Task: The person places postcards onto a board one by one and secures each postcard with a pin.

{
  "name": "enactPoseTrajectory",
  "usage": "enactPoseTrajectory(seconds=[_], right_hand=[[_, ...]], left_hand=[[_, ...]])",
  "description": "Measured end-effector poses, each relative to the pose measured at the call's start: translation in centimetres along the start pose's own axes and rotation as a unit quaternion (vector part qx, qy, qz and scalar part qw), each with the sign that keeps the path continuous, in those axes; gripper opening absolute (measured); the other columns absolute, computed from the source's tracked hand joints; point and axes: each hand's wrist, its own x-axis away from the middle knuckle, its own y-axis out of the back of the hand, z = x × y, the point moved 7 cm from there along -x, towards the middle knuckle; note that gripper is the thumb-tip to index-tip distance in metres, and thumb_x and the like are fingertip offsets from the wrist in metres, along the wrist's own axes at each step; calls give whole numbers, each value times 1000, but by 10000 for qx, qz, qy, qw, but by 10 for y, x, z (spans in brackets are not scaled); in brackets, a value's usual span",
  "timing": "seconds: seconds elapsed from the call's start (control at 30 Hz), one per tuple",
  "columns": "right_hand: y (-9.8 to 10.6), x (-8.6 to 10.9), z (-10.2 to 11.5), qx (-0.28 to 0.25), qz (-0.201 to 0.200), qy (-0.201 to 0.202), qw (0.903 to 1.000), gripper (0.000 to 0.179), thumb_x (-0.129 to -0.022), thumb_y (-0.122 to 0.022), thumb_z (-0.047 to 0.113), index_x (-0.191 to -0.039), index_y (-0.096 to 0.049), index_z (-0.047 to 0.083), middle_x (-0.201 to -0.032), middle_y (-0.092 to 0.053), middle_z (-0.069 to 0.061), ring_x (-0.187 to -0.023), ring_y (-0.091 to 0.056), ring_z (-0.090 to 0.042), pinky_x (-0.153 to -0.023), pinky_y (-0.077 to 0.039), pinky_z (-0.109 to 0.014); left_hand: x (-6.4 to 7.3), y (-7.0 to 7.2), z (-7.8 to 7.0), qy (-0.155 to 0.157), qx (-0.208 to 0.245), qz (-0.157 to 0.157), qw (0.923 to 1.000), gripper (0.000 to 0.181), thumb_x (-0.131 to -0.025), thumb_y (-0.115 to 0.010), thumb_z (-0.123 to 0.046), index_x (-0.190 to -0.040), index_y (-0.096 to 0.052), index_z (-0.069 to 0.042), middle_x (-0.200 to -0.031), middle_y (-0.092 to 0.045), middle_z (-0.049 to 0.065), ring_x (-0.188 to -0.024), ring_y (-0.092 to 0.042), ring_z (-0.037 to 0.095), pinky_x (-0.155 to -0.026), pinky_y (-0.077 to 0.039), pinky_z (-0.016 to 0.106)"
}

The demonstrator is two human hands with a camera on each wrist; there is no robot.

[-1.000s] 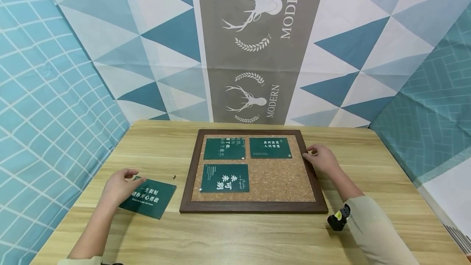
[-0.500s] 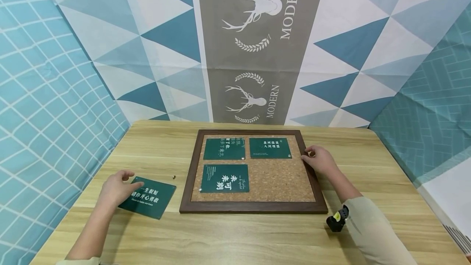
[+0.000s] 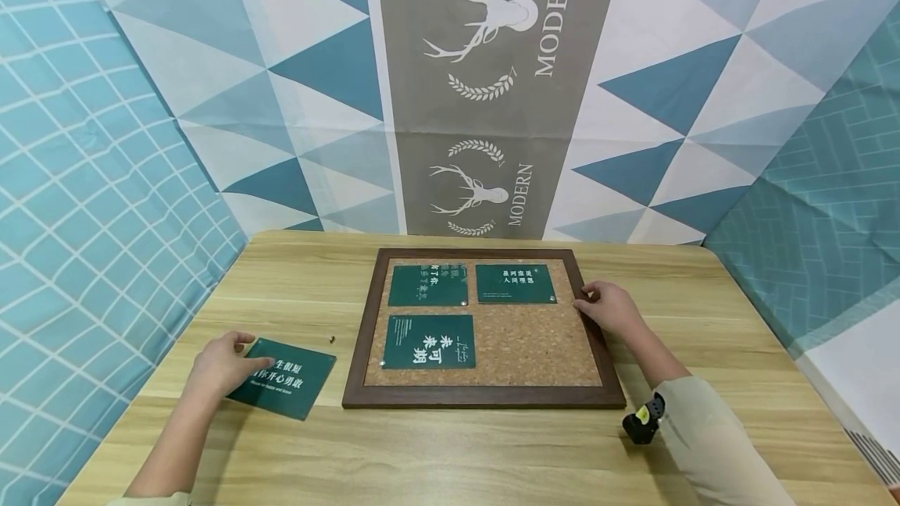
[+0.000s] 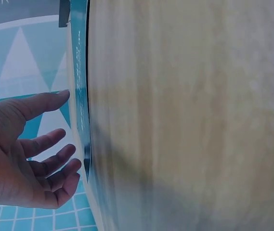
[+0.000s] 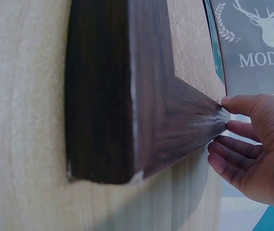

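Note:
A brown-framed cork board (image 3: 534, 346) lies on the table with three green cards pinned on it. My right hand (image 3: 613, 309) pinches the right side of its frame, thumb on top and index finger at the outer edge, as the right wrist view shows. Left of the board lies a loose green card (image 3: 298, 381) with white writing. Over that card's left end hovers my left hand (image 3: 218, 365), fingers loosely bent and spread, the thumb overlapping the card in the head view. The left wrist view shows nothing between these fingers.
Pinned cards fill the board's upper left (image 3: 411, 287), upper right (image 3: 506, 291) and lower left (image 3: 404, 346); bare cork shows at the lower right. A tiny dark pin-like thing (image 3: 333, 340) lies between loose card and board. Patterned cloth walls (image 3: 316, 100) rise behind the wooden table (image 3: 436, 459).
My left hand has come slightly lower, its thumb now further down over the loose card. My right hand has shifted a little left along the frame. The board and cards stay put.

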Motion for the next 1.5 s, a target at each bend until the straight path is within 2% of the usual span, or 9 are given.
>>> enactPoseTrajectory(seconds=[0.3,0.47,0.73,1.1,1.5], right_hand=[[0,0,1,83,28,-30,10000,42,-91,-59,23,-119,-57,-9,-106,-62,-26,-90,-61,-34,-71,-52,-43],[0,-1,1,103,24,-45,9999,42,-91,-60,23,-119,-57,-9,-105,-62,-25,-88,-61,-33,-70,-52,-43],[0,-2,0,103,26,-42,9999,43,-91,-59,22,-120,-57,-9,-105,-62,-25,-88,-61,-33,-70,-52,-43],[-1,-1,-1,90,30,-113,9999,43,-91,-60,23,-120,-56,-8,-104,-62,-25,-87,-61,-31,-69,-51,-41],[-1,-1,0,87,16,-91,9999,43,-91,-60,22,-121,-56,-9,-104,-62,-25,-86,-61,-31,-68,-51,-40]], left_hand=[[-2,-4,4,85,11,126,9999,75,-81,-69,-35,-128,-40,15,-125,-43,41,-110,-43,56,-90,-40,60],[-3,-4,5,110,-3,94,9999,74,-80,-69,-34,-127,-41,15,-124,-45,40,-109,-44,55,-90,-40,60],[-2,1,10,269,-278,-31,9992,81,-76,-72,-38,-129,-39,13,-124,-40,43,-107,-40,60,-85,-40,62],[-4,0,12,256,-259,44,9993,81,-77,-71,-38,-129,-39,15,-122,-45,40,-107,-44,57,-87,-41,61],[-2,-1,8,146,-215,203,9995,74,-80,-69,-34,-126,-41,16,-123,-49,38,-111,-44,54,-89,-40,60]])
